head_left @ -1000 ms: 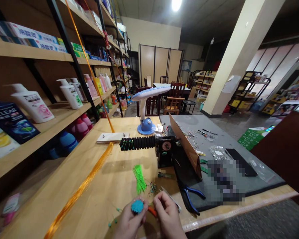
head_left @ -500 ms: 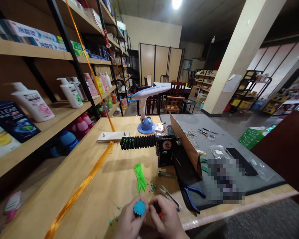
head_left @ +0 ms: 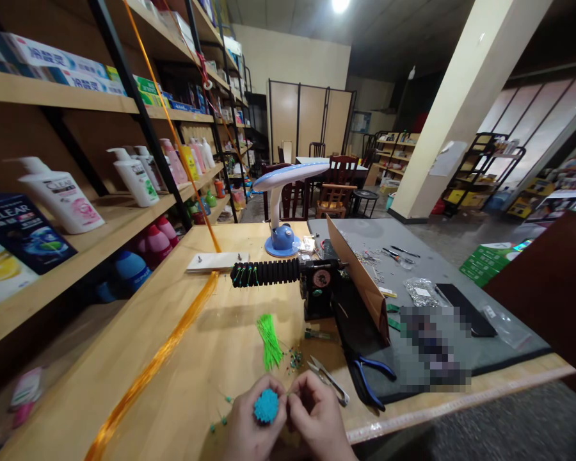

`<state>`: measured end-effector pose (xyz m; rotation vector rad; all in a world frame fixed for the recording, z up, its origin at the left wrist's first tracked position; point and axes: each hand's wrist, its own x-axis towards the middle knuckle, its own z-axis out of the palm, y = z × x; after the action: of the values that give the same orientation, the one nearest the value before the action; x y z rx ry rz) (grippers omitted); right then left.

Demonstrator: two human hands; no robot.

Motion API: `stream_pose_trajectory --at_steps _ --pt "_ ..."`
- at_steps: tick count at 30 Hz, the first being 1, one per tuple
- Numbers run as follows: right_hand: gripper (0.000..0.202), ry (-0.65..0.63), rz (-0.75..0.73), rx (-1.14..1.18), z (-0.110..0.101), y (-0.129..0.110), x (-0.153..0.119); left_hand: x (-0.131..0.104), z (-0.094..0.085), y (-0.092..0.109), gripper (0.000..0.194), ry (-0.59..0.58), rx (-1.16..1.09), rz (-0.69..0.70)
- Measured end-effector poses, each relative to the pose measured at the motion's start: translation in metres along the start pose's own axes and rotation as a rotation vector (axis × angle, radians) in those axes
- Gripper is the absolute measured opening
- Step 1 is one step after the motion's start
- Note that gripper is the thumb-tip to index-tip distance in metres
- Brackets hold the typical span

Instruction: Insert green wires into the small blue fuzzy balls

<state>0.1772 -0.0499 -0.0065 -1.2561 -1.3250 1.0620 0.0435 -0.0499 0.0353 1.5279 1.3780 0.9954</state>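
Observation:
At the near edge of the table my left hand (head_left: 252, 419) is closed around a bundle with a round, ridged turquoise end (head_left: 266, 406) facing up. My right hand (head_left: 317, 413) is right beside it, thumb and forefinger pinched together close to the left fingertips. Whatever is in that pinch is too small to make out. Ahead of the hands lies a sheaf of bright green thin strands (head_left: 269, 342). Small mixed beads (head_left: 295, 360) are scattered to its right. Thread snips (head_left: 329, 380) lie just beyond my right hand. A few teal bits with thin tails (head_left: 223, 420) rest left of my left hand.
A black winding machine (head_left: 319, 288) with a ribbed black roller (head_left: 269, 273) stands mid-table. Behind it is a blue-white lamp (head_left: 283, 240). Orange threads (head_left: 173, 342) run down the left side. Blue-handled pliers (head_left: 377, 378) and a cardboard panel (head_left: 360, 282) are at right; shelves line the left.
The turquoise end has turned more toward the camera and shifted slightly left. My right hand has moved a little, and the orange-red spot seen by its fingers no longer shows.

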Motion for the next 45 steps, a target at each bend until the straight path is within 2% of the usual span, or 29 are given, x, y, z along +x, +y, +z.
stream_pose_trajectory --at_steps 3,11,15,18,22,27,33,40,42,45 --pt "0.011 0.003 -0.040 -0.027 -0.002 0.001 -0.001 0.002 -0.002 -0.001 0.013 -0.027 0.026 0.027" --pt "0.015 -0.096 -0.489 -0.524 -0.019 -0.011 -0.002 0.003 -0.011 0.006 0.009 -0.104 0.128 0.053" --pt "0.016 -0.102 -0.542 -0.567 -0.019 -0.015 -0.002 0.002 -0.013 0.008 0.009 -0.137 0.161 0.101" --pt "0.014 -0.062 -0.433 -0.445 -0.015 -0.015 -0.002 0.000 -0.014 0.007 0.011 -0.128 0.160 0.149" --pt "0.013 -0.022 -0.151 -0.143 -0.007 -0.013 -0.002 0.000 -0.014 0.005 0.012 -0.114 0.155 0.236" --pt "0.011 -0.089 0.205 0.271 0.001 -0.010 -0.001 0.002 -0.014 -0.004 0.010 -0.121 0.214 0.387" --pt "0.018 -0.087 0.514 0.507 0.006 -0.015 0.003 0.004 -0.014 -0.014 0.007 -0.144 0.176 0.479" --pt "0.014 -0.101 0.697 0.643 0.008 -0.016 0.002 0.005 -0.014 -0.014 0.011 -0.156 0.178 0.438" --pt "0.014 -0.096 0.703 0.644 0.008 -0.015 0.002 0.005 -0.014 -0.013 0.012 -0.163 0.200 0.446" --pt "0.015 -0.083 0.635 0.599 0.006 -0.014 0.002 0.005 -0.015 -0.012 0.013 -0.168 0.229 0.420"
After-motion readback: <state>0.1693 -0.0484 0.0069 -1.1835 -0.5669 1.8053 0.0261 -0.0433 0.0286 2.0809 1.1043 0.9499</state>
